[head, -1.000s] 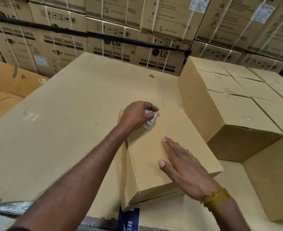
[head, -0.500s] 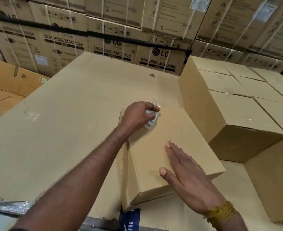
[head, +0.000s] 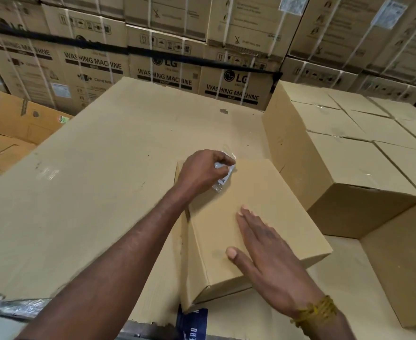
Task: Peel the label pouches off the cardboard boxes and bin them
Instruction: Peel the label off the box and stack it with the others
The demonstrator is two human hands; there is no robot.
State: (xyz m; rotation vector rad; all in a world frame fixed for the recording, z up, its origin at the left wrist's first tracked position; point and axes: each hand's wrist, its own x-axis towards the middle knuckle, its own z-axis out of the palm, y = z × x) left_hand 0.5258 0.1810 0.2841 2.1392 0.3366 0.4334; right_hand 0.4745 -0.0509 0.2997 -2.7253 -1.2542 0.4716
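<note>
A small plain cardboard box [head: 270,192] lies on a large cardboard sheet [head: 99,182] in front of me. My left hand [head: 203,171] grips a crumpled clear label pouch [head: 224,176] at the box's far left corner; part of the pouch sticks out below my fingers. My right hand [head: 268,256] rests flat on the box's near top, fingers straight and spread. A yellow thread band circles that wrist.
A block of several plain cardboard boxes [head: 344,153] stands close on the right. Stacked washing machine cartons [head: 167,67] form a wall behind. An opened carton [head: 28,121] sits on the floor at the left. No bin is in view.
My right hand has slid a little toward me across the box top. My left hand keeps its grip on the pouch at the same corner.
</note>
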